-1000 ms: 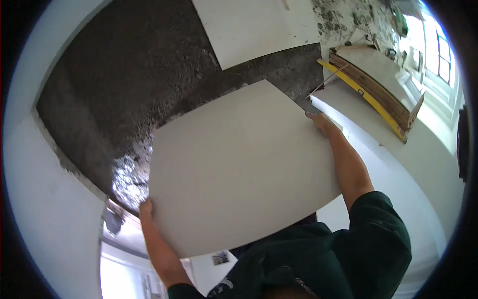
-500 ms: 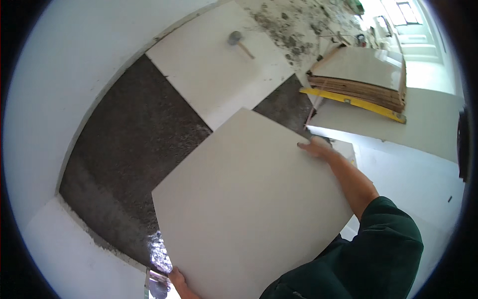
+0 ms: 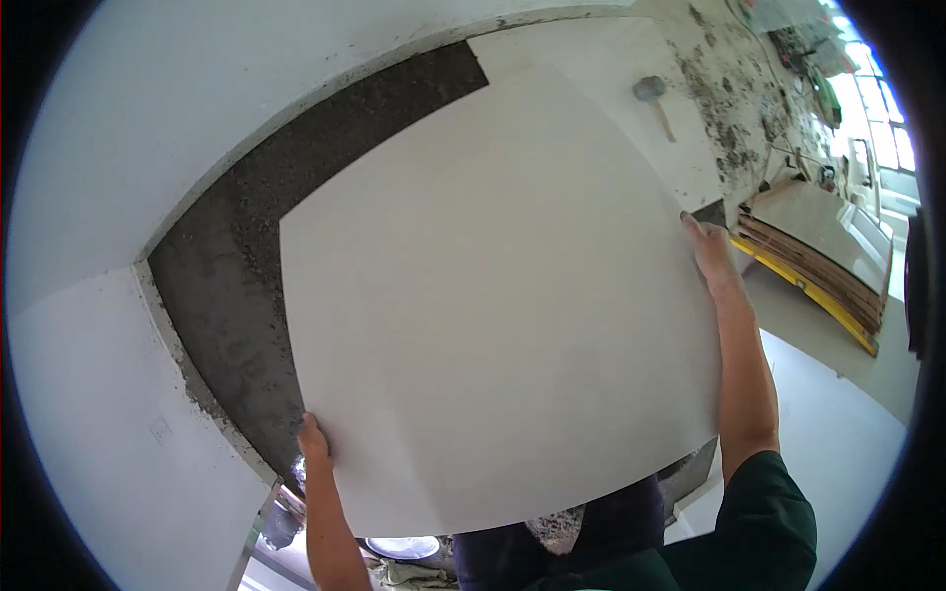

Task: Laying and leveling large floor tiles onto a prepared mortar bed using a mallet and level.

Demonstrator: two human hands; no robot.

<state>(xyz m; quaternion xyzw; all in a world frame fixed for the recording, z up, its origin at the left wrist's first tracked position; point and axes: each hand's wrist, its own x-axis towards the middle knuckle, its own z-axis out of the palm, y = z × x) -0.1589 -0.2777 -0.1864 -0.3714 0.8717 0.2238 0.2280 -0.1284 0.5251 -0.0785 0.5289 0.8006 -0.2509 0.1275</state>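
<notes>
A large plain off-white floor tile (image 3: 493, 305) fills the middle of the view, held in front of me by two opposite edges. My left hand (image 3: 314, 438) grips its left edge near the lower corner, the thumb showing on the edge. On the right edge, higher up, my right hand (image 3: 708, 246) is closed round the tile, with most of its fingers hidden underneath. Beyond and partly behind it lies a similar pale tile (image 3: 601, 64) on the floor. A mallet (image 3: 649, 90) with a grey head and a light handle rests on that laid tile.
Dark mortar bed (image 3: 222, 295) stretches along the left, bordered by white walls (image 3: 89, 374). At the right stands a stack of tiles (image 3: 818, 241) with a yellow spirit level (image 3: 808, 291) against it. Rubble (image 3: 724, 108) litters the far floor. A round pale basin (image 3: 402, 547) shows below the tile.
The held tile has turned to lie squarer before me and now covers more of the mortar and part of the laid tile. Both hands moved up with it, and my view has shifted leftward.
</notes>
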